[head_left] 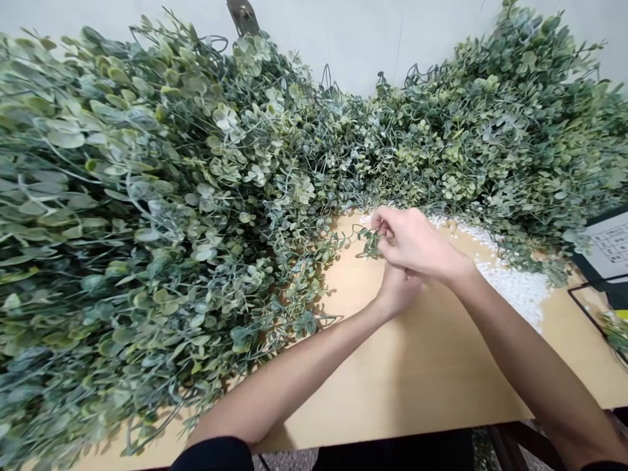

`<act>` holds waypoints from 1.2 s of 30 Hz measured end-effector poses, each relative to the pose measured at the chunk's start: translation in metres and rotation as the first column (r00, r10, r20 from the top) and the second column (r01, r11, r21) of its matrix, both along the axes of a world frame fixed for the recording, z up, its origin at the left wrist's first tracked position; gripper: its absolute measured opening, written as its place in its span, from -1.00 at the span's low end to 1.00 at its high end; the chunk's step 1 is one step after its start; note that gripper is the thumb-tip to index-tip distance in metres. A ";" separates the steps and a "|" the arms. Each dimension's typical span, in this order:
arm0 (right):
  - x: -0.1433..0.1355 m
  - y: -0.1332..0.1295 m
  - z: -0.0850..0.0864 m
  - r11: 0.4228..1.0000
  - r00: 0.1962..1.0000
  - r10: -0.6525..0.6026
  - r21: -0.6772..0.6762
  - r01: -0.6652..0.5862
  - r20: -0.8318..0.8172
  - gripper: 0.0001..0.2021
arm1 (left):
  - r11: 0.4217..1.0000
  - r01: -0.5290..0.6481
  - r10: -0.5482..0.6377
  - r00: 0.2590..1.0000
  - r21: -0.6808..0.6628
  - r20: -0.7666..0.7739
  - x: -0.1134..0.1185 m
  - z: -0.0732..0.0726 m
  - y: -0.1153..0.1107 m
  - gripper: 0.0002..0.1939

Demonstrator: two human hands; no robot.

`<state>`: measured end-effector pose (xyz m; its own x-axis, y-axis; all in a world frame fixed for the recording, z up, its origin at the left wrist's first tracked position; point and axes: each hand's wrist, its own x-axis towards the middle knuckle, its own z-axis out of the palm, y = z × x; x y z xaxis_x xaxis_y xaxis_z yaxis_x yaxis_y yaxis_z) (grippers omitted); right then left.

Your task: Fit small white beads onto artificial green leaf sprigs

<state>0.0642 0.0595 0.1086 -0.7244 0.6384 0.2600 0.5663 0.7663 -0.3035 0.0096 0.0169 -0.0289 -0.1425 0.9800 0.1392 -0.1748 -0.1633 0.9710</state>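
Observation:
My right hand is closed, its fingers curled in a pinch above the table. A small artificial eucalyptus sprig with green leaves and a thin stem pokes out to the left from its fingertips. Just below, my left hand touches or nearly touches the right one. The right hand covers the left hand's fingers, so their grip is hidden. Loose sprigs from the big heap of artificial eucalyptus reach across the wood toward both hands.
More greenery is piled along the wall and at the right. Small white pieces lie scattered on the light wooden table. A dark board with a printed sheet and a black wire frame are at the right edge.

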 end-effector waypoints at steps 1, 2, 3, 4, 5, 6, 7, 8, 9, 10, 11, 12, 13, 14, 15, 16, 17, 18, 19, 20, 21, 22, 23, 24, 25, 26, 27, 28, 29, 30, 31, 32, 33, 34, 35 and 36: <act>0.005 0.001 0.004 1.000 0.999 -0.002 -0.009 0.002 -0.049 -0.72 | 1.000 0.010 -0.010 0.999 0.003 -0.041 0.000 0.001 -0.001 -0.89; 0.010 0.002 0.007 1.000 0.995 -0.004 -0.015 0.002 -0.096 -0.73 | 1.000 0.024 -0.024 0.997 0.003 -0.074 -0.001 0.001 -0.001 -0.86; 0.015 0.003 0.011 1.000 0.990 -0.006 -0.023 0.003 -0.138 -0.74 | 0.999 0.039 -0.039 0.995 0.002 -0.092 -0.001 0.002 -0.001 -0.83; 0.019 0.004 0.013 0.999 0.984 -0.010 -0.033 0.004 -0.177 -0.74 | 0.999 0.051 -0.051 0.994 0.003 -0.093 -0.001 0.003 -0.002 -0.83; 0.023 0.005 0.015 0.999 0.977 -0.017 -0.047 0.007 -0.214 -0.75 | 0.998 0.062 -0.061 0.995 0.006 -0.077 -0.001 0.003 -0.002 -0.84; 0.027 0.006 0.015 0.998 0.968 -0.025 -0.068 0.009 -0.248 -0.76 | 0.997 0.071 -0.070 0.996 0.012 -0.056 -0.001 0.004 -0.002 -0.86; 0.030 0.006 0.015 0.996 0.959 -0.035 -0.093 0.009 -0.282 -0.76 | 0.997 0.079 -0.079 0.996 0.020 -0.040 0.000 0.004 -0.003 -0.86; 0.033 0.006 0.015 0.993 0.948 -0.046 -0.121 0.008 -0.316 -0.77 | 0.996 0.089 -0.088 0.996 0.026 -0.033 0.000 0.004 -0.003 -0.86; 0.036 0.006 0.014 0.989 0.935 -0.058 -0.150 0.005 -0.351 -0.78 | 0.994 0.101 -0.100 0.994 0.030 -0.037 0.000 0.004 -0.003 -0.86; 0.038 0.005 0.013 0.984 0.919 -0.071 -0.179 0.001 -0.388 -0.80 | 0.993 0.109 -0.108 0.993 0.035 -0.048 0.000 0.005 -0.004 -0.86; 0.040 0.005 0.012 0.978 0.899 -0.084 -0.208 -0.007 -0.429 -0.82 | 0.992 0.115 -0.112 0.992 0.044 -0.065 0.000 0.005 -0.005 -0.86; 0.041 0.004 0.012 0.972 0.874 -0.095 -0.234 -0.022 -0.476 -0.84 | 0.991 0.119 -0.113 0.989 0.060 -0.092 0.000 0.006 -0.006 -0.87; 0.042 0.003 0.012 0.965 0.844 -0.107 -0.260 -0.039 -0.525 -0.84 | 0.989 0.120 -0.108 0.985 0.087 -0.132 -0.001 0.007 -0.008 -0.89; 0.043 0.003 0.012 0.957 0.810 -0.121 -0.283 -0.057 -0.574 -0.83 | 0.985 0.122 -0.097 0.977 0.125 -0.188 -0.001 0.008 -0.009 -0.91; 0.044 0.003 0.013 0.950 0.774 -0.137 -0.302 -0.073 -0.618 -0.79 | 0.978 0.123 -0.077 0.964 0.171 -0.253 -0.001 0.009 -0.011 -0.92; 0.045 0.003 0.014 0.945 0.742 -0.155 -0.316 -0.081 -0.653 -0.74 | 0.968 0.124 -0.050 0.947 0.217 -0.318 -0.002 0.009 -0.012 -0.90; 0.047 0.003 0.014 0.942 0.716 -0.172 -0.326 -0.082 -0.677 -0.70 | 0.960 0.122 -0.019 0.927 0.252 -0.374 -0.002 0.009 -0.013 -0.85; 0.048 0.004 0.014 0.940 0.697 -0.186 -0.331 -0.078 -0.692 -0.66 | 0.957 0.106 0.015 0.912 0.270 -0.410 -0.002 0.007 -0.013 -0.78; 0.050 0.005 0.013 0.940 0.683 -0.194 -0.332 -0.074 -0.704 -0.64 | 0.961 0.073 0.049 0.906 0.268 -0.420 -0.002 0.005 -0.013 -0.70; 0.052 0.006 0.012 0.941 0.672 -0.199 -0.331 -0.073 -0.713 -0.62 | 0.969 0.029 0.075 0.912 0.246 -0.403 -0.002 0.002 -0.012 -0.63; 0.055 0.008 0.009 0.940 0.663 -0.205 -0.334 -0.072 -0.720 -0.61 | 0.978 -0.029 0.102 0.929 0.204 -0.355 -0.001 0.000 -0.011 -0.58; 0.059 0.009 0.007 0.936 0.656 -0.215 -0.344 -0.072 -0.724 -0.60 | 0.984 -0.079 0.121 0.954 0.159 -0.274 -0.001 -0.003 -0.009 -0.55; 0.063 0.010 0.003 0.931 0.649 -0.231 -0.358 -0.069 -0.725 -0.59 | 0.988 -0.106 0.125 0.978 0.114 -0.168 0.000 -0.004 -0.007 -0.56; 0.068 0.011 -0.001 0.925 0.641 -0.252 -0.374 -0.060 -0.725 -0.58 | 0.991 -0.115 0.119 0.991 0.064 -0.058 0.000 -0.005 -0.006 -0.57; 0.074 0.012 -0.006 0.920 0.632 -0.277 -0.391 -0.044 -0.724 -0.57 | 0.994 -0.109 0.108 0.993 0.017 0.040 0.000 -0.004 -0.005 -0.57; 0.081 0.013 -0.011 0.916 0.620 -0.302 -0.401 -0.024 -0.725 -0.57 | 0.995 -0.095 0.096 0.988 -0.015 0.120 0.000 -0.002 -0.005 -0.54; 0.088 0.015 -0.017 0.914 0.603 -0.322 -0.407 -0.004 -0.730 -0.57 | 0.995 -0.100 0.101 0.979 -0.018 0.177 0.000 0.002 -0.005 -0.47; 0.095 0.016 -0.022 0.911 0.587 -0.339 -0.412 0.010 -0.735 -0.57 | 0.996 -0.087 0.087 0.975 -0.010 0.205 -0.001 0.005 -0.007 -0.38; 0.102 0.016 -0.029 0.908 0.572 -0.351 -0.419 0.014 -0.741 -0.57 | 0.996 -0.088 0.086 0.973 0.000 0.215 -0.001 0.009 -0.008 -0.32; 0.109 0.017 -0.035 0.903 0.562 -0.361 -0.430 0.010 -0.744 -0.57 | 0.995 -0.099 0.092 0.974 0.020 0.208 -0.002 0.013 -0.010 -0.29; 0.114 0.017 -0.041 0.897 0.557 -0.367 -0.442 0.000 -0.745 -0.57 | 0.996 -0.077 0.066 0.979 0.048 0.190 -0.002 0.016 -0.012 -0.28; 0.117 0.016 -0.047 0.891 0.554 -0.372 -0.453 -0.012 -0.745 -0.57 | 0.997 -0.043 0.031 0.984 0.066 0.175 -0.002 0.018 -0.014 -0.30; 0.119 0.015 -0.051 0.886 0.552 -0.374 -0.462 -0.024 -0.745 -0.58 | 0.997 0.001 -0.012 0.988 0.075 0.152 -0.001 0.019 -0.016 -0.32; 0.120 0.014 -0.055 0.884 0.549 -0.372 -0.466 -0.036 -0.749 -0.59 | 0.996 0.048 -0.057 0.990 0.073 0.130 -0.001 0.020 -0.017 -0.36; 0.121 0.012 -0.057 0.885 0.543 -0.367 -0.463 -0.045 -0.755 -0.62 | 0.994 0.088 -0.095 0.989 0.060 0.114 -0.001 0.021 -0.018 -0.41; 0.120 0.011 -0.058 0.888 0.537 -0.364 -0.458 -0.047 -0.761 -0.65 | 0.992 0.115 -0.119 0.988 0.044 0.101 -0.001 0.022 -0.019 -0.48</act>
